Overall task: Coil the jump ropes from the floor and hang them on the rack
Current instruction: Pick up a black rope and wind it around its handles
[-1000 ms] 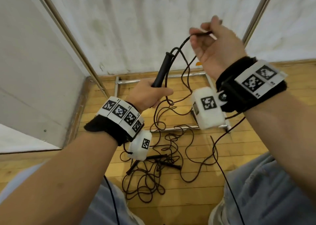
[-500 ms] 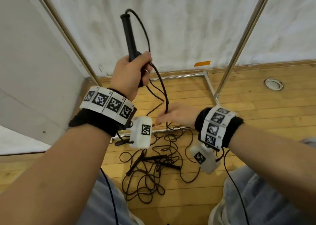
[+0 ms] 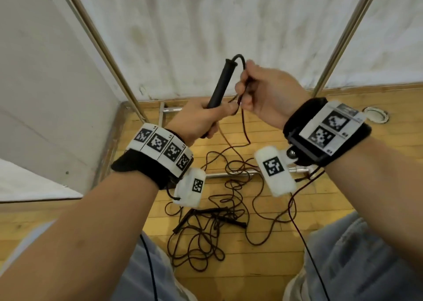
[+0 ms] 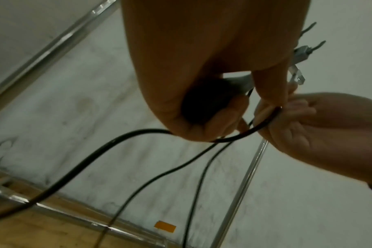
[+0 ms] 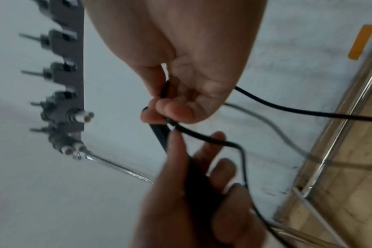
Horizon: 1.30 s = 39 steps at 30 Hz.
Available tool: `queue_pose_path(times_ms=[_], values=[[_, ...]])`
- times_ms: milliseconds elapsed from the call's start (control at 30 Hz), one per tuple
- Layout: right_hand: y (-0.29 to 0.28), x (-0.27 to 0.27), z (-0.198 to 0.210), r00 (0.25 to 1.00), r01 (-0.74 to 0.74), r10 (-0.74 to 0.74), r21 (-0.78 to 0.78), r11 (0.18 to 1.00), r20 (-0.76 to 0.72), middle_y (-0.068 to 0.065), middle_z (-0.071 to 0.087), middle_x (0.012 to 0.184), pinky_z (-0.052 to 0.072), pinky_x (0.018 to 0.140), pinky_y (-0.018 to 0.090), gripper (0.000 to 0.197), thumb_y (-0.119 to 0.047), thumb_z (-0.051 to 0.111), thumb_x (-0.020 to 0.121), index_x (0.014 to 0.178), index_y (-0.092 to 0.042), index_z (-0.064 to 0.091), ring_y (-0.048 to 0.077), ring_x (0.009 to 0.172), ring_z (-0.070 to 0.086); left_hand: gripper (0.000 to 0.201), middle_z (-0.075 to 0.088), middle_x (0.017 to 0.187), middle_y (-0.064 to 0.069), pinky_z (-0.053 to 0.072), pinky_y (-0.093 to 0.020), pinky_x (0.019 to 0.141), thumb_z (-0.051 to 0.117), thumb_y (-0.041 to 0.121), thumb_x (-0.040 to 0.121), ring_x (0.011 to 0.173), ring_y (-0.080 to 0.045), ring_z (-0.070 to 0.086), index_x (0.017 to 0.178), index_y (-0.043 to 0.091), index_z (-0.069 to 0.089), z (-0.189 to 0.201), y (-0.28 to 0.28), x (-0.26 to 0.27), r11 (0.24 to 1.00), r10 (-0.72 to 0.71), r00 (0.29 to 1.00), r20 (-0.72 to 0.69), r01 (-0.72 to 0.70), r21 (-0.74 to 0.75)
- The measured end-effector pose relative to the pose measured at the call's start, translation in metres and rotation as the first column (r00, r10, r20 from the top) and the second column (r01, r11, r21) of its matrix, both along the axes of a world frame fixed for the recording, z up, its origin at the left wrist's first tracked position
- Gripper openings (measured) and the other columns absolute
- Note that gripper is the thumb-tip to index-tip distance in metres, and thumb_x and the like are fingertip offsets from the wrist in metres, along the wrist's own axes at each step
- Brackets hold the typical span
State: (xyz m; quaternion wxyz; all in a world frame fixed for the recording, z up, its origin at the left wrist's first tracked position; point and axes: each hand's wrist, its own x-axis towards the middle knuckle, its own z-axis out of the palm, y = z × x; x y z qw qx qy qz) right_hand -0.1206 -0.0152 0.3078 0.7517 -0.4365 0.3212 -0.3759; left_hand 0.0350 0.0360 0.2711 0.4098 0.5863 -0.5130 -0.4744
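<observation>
My left hand point(image 3: 206, 120) grips a black jump rope handle point(image 3: 220, 85) that points up and slightly right. Its cord point(image 3: 245, 126) arcs off the top of the handle and runs down through my right hand point(image 3: 258, 90), which pinches the cord right beside the left thumb. In the right wrist view the right hand point(image 5: 176, 107) pinches the cord point(image 5: 287, 109) above the left hand point(image 5: 193, 193). The left wrist view shows the cord point(image 4: 96, 151) looping under the left hand point(image 4: 202, 109). More black rope point(image 3: 206, 227) lies tangled on the wooden floor below, with other handles point(image 3: 229, 219) in the pile.
The rack's metal uprights point(image 3: 103, 46) rise on both sides and its base bars point(image 3: 229, 175) lie on the floor. A hook rail point(image 5: 66, 83) with pegs shows in the right wrist view. A grey wall point(image 3: 45, 83) stands at left. My knees in jeans point(image 3: 357, 261) frame the pile.
My right hand rose from low over the pile up to the cord beside the handle and pinched it. My left hand came down and tilted the handle to the right.
</observation>
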Motion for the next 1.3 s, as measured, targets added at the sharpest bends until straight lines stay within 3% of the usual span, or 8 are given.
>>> queue_pose_path(times_ms=[233, 400, 567, 633, 800, 1033, 1133, 1300], values=[[-0.02, -0.025, 0.029, 0.914, 0.242, -0.27, 0.126, 0.962, 0.302, 0.002, 0.053, 0.061, 0.037, 0.046, 0.021, 0.033, -0.025, 0.039, 0.101, 0.072, -0.013, 0.049, 0.012, 0.046, 0.04, 0.014, 0.049, 0.043, 0.009, 0.039, -0.02, 0.048, 0.067, 0.03, 0.087, 0.04, -0.008, 0.043, 0.091, 0.016, 0.066, -0.006, 0.0, -0.007, 0.984, -0.164, 0.96, 0.228, 0.143, 0.107], [-0.031, -0.05, 0.038, 0.823, 0.383, -0.42, 0.173, 0.907, 0.382, 0.006, 0.055, 0.073, 0.046, 0.055, 0.022, 0.029, -0.023, 0.04, 0.101, 0.084, -0.004, 0.056, 0.014, 0.056, 0.049, 0.034, 0.046, 0.049, 0.008, 0.043, -0.029, 0.053, 0.062, 0.046, 0.087, 0.042, -0.01, 0.043, 0.068, 0.019, 0.057, -0.014, 0.001, -0.006, 0.992, -0.12, 0.863, 0.491, 0.086, 0.092], [-0.017, -0.032, 0.01, 0.915, 0.402, -0.403, 0.113, 0.909, -0.015, 0.009, 0.047, 0.074, 0.049, 0.054, 0.02, 0.014, 0.011, 0.042, 0.086, 0.085, 0.002, 0.052, 0.018, 0.057, 0.054, 0.026, 0.054, 0.048, 0.009, 0.037, -0.021, 0.04, 0.063, 0.03, 0.091, 0.039, -0.009, 0.044, 0.07, 0.014, 0.057, -0.001, -0.005, -0.005, 0.968, 0.231, 0.972, 0.03, -0.227, -0.107], [-0.006, -0.021, -0.013, 0.91, 0.143, -0.173, -0.107, 0.984, -0.377, 0.009, 0.053, 0.084, 0.048, 0.058, 0.013, 0.019, 0.013, 0.043, 0.089, 0.1, 0.005, 0.057, 0.009, 0.064, 0.061, 0.024, 0.057, 0.052, 0.007, 0.036, -0.022, 0.041, 0.06, 0.028, 0.093, 0.04, -0.011, 0.043, 0.074, 0.013, 0.058, 0.007, -0.007, -0.004, 0.965, 0.234, 0.967, -0.097, -0.243, -0.096], [0.024, 0.007, -0.055, 0.663, -0.463, 0.252, -0.121, 0.878, -0.705, 0.002, 0.062, 0.117, 0.037, 0.103, 0.037, 0.039, -0.002, 0.056, 0.084, 0.121, -0.014, 0.059, 0.022, 0.121, 0.05, 0.018, 0.061, 0.057, 0.003, 0.035, -0.02, 0.039, 0.057, 0.023, 0.095, 0.039, -0.01, 0.04, 0.083, 0.009, 0.055, 0.023, -0.006, -0.006, 0.977, 0.173, 0.927, -0.332, -0.204, -0.061], [0.041, 0.011, -0.107, 0.178, -0.667, 0.351, 0.15, 0.73, -0.919, 0.001, 0.062, 0.101, 0.048, 0.081, 0.028, 0.031, -0.028, 0.042, 0.099, 0.107, -0.007, 0.063, 0.017, 0.091, 0.057, 0.015, 0.065, 0.065, -0.001, 0.037, -0.021, 0.043, 0.058, 0.025, 0.095, 0.043, -0.011, 0.043, 0.089, 0.011, 0.057, 0.033, -0.004, 0.016, 0.926, 0.302, 0.853, -0.426, -0.369, -0.081], [0.028, 0.011, -0.086, 0.404, -0.505, 0.448, 0.214, 0.836, -0.797, 0.014, 0.064, 0.094, 0.049, 0.067, 0.025, 0.031, -0.017, 0.035, 0.102, 0.092, 0.0, 0.058, 0.02, 0.073, 0.06, 0.02, 0.069, 0.07, -0.001, 0.04, -0.022, 0.046, 0.059, 0.03, 0.093, 0.046, -0.013, 0.044, 0.092, 0.009, 0.063, 0.021, -0.006, 0.022, 0.909, 0.378, 0.896, -0.233, -0.407, -0.091], [0.0, 0.001, -0.028, 0.915, -0.067, 0.06, -0.004, 0.998, -0.4, 0.006, 0.06, 0.06, 0.039, 0.043, 0.022, 0.031, -0.017, 0.04, 0.099, 0.072, -0.009, 0.053, 0.015, 0.044, 0.047, 0.029, 0.05, 0.06, 0.001, 0.038, -0.028, 0.05, 0.068, 0.028, 0.086, 0.048, -0.015, 0.044, 0.094, 0.0, 0.065, 0.001, -0.007, 0.015, 0.951, 0.31, 0.951, -0.008, -0.309, 0.016]])
